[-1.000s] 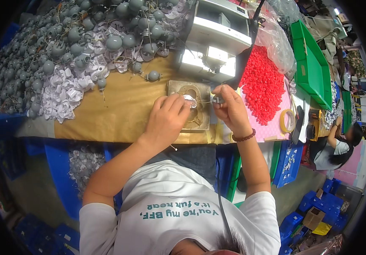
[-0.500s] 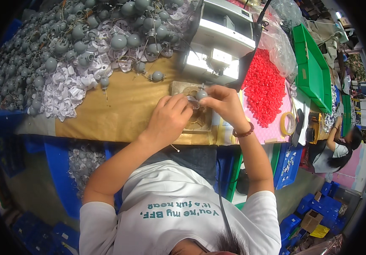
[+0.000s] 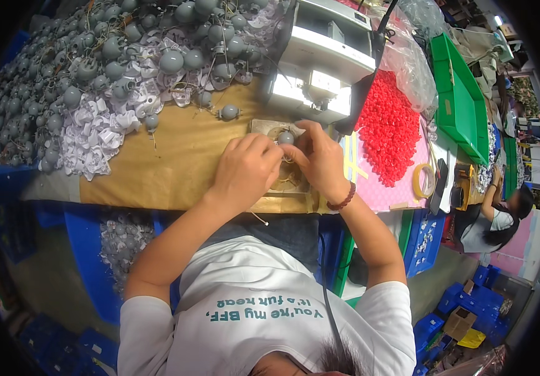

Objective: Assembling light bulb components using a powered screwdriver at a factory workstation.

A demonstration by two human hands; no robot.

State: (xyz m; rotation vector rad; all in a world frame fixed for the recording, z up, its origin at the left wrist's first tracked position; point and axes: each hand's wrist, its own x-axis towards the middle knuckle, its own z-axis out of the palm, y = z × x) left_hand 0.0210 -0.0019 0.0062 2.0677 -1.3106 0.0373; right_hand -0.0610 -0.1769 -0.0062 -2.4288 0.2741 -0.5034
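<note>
A small grey ball piece [image 3: 287,137] is between my two hands, above a square metal fixture plate [image 3: 293,187] with a round recess. My left hand [image 3: 246,169] is closed, its fingertips at the ball's left and lower side. Beneath that palm a thin wire [image 3: 258,218] with a light tip dangles past the table edge. My right hand [image 3: 321,161] curls in from the right, thumb just below the ball and fingers bent beside it. A white plastic piece seen earlier at the fingertips is mostly hidden now.
Grey ball pieces [image 3: 69,97] and white plastic parts [image 3: 91,141] heap at the left. Behind my hands stands a white machine [image 3: 326,53]. Red pieces [image 3: 386,135], a tape roll [image 3: 424,182] and a green tray [image 3: 461,103] lie right. A person [image 3: 492,222] sits further right.
My right hand has moved left, closer to my left hand, and the grey ball has shifted left with it. The white piece between the hands has become covered. More of the dangling wire shows.
</note>
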